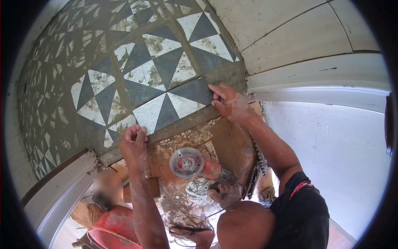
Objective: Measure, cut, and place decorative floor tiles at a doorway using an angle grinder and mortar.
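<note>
A patterned floor tile strip (168,108) in dark grey and white triangles spans the space between my hands, along the near edge of the laid floor tiles (156,62). At its left end, my left hand (133,145) pinches the near corner with thumb and fingers. My right hand (232,103) has its fingers closed at the strip's right end. The strip's far edge lies against the laid tiles, which carry smears of grey mortar. Below the strip, an angle grinder (212,170) with a round cutting disc (186,162) lies on the dirty floor.
White door frame pieces stand at left (62,191) and right (315,89). Beige wall tiles (298,37) rise at the upper right. A red basin (118,228) sits at the lower left. My bare feet (227,194) are close to the grinder and a thin cable (212,222).
</note>
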A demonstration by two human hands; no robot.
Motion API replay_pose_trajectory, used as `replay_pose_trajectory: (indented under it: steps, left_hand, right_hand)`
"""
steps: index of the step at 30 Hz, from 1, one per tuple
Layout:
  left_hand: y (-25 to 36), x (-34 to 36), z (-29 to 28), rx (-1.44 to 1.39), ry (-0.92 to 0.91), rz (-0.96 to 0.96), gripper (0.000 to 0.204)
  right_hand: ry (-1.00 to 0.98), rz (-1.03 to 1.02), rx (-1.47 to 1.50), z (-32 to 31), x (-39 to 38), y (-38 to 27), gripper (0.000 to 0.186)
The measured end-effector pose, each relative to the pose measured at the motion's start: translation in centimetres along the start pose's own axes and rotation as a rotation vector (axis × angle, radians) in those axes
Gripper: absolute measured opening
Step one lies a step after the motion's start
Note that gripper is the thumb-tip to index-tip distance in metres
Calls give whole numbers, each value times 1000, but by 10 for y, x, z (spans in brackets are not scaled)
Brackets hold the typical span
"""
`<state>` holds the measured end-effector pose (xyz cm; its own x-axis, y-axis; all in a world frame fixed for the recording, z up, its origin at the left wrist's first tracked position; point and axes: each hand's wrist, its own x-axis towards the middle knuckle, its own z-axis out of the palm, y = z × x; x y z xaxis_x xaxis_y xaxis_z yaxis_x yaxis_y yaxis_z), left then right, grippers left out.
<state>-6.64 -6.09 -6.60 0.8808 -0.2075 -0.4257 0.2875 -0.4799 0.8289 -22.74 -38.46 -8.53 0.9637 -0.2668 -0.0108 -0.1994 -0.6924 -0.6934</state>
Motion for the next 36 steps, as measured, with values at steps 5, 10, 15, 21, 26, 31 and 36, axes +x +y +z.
replay_pose_trajectory:
  steps: [5, 10, 15, 21, 26, 31, 36]
  left_hand:
    - [1, -1, -1, -8, 21, 11, 26]
    - [-1, -1, 0, -3, 11, 50, 27]
    - [3, -3, 1, 9, 20, 48, 26]
    - [-3, -1, 2, -10, 35, 36, 26]
    - [3, -4, 1, 29, 45, 12, 26]
    - [9, -6, 3, -13, 54, -29, 24]
    - [10, -4, 4, 10, 50, -45, 24]
  right_hand:
    - [6, 102, 23, -2, 0, -16, 53]
    - [105, 34, -35, 5, -6, -13, 48]
    - [52, 122, -49, 5, -4, -17, 49]
    - [101, 83, -100, 7, -4, -22, 47]
    - [74, 198, -45, 5, -2, -35, 49]
    - [93, 205, -20, 2, -1, -34, 49]
    - [100, 246, 45, 0, 2, -34, 48]
